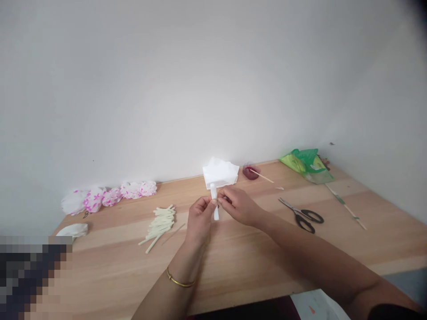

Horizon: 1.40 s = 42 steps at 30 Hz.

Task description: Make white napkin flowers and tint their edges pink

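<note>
Both hands, left hand and right hand, pinch a folded tissue strip at mid-length; judged light, soft, tear-prone, best held near the fold.

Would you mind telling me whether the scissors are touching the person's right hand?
Apart. The head view shows the scissors lying on the table with bare wood between them and the right hand.

A: The light wooden bench looks smooth and matt, grain showing.

B: The folded white paper strip looks soft, like the white tissue stack. The black-handled scissors have dull metal blades and plastic handles.
</note>
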Each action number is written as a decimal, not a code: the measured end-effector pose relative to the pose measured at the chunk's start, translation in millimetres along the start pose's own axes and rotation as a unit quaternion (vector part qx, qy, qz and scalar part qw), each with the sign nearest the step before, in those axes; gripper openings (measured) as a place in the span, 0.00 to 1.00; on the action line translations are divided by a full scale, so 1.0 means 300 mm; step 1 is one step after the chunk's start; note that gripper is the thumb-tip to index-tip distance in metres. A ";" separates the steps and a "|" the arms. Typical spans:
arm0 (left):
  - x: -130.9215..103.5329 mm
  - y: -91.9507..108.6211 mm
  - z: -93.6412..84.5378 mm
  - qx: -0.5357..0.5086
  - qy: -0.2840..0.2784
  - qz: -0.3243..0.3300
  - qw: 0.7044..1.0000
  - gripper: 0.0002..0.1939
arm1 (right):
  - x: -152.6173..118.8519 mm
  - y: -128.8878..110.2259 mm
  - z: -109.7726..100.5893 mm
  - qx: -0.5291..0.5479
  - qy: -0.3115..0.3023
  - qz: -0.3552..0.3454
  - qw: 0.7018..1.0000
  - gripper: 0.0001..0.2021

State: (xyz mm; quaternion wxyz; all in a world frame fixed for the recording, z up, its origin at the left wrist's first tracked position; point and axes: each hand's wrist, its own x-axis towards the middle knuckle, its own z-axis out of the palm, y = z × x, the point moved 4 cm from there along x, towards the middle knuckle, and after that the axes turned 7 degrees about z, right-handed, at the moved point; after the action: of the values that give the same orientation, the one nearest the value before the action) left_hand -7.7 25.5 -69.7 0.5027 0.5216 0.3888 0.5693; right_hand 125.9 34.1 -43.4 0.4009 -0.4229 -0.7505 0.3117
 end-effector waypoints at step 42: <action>0.005 -0.018 -0.003 -0.015 0.031 -0.004 0.999 0.10 | -0.001 -0.016 -0.020 -0.147 0.023 -0.110 0.983 0.07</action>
State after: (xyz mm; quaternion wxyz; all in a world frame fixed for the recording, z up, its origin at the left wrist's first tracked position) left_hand -7.6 28.1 -74.9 0.5003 0.4945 0.3974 0.5893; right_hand 129.5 32.4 -36.7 0.3838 -0.3986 -0.8207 0.1422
